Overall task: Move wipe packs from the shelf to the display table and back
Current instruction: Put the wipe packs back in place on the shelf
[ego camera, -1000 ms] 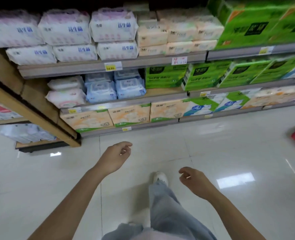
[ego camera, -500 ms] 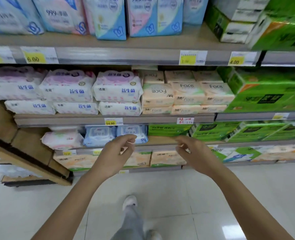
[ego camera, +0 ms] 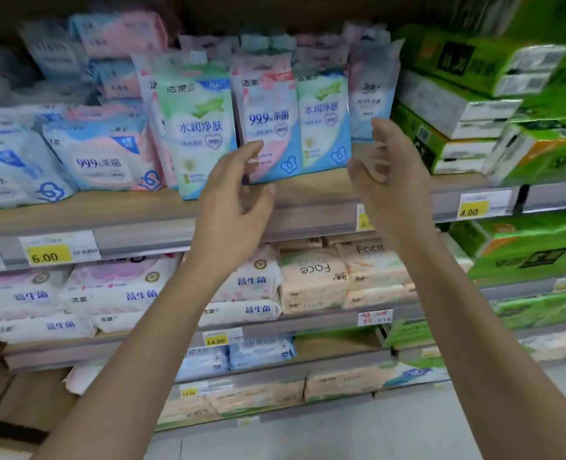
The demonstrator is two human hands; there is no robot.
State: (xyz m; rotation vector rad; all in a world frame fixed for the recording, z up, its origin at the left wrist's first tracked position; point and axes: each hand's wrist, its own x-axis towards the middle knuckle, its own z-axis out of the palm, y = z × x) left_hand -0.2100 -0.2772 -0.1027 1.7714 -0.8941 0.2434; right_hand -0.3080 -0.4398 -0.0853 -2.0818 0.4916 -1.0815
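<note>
We see both hands up at the upper shelf (ego camera: 135, 210), neither holding anything. Left hand (ego camera: 233, 197): fingers loosely curled, one fingertip over the lower part of a pink wipe pack (ego camera: 268, 124); we can't tell if it touches. Right hand (ego camera: 389, 174): relaxed, empty, beside a green wipe pack (ego camera: 323, 121). The two packs stand upright, side by side, near the shelf's front edge. Green tissue packs (ego camera: 474, 104) sit toward the shelf's right end.
</note>
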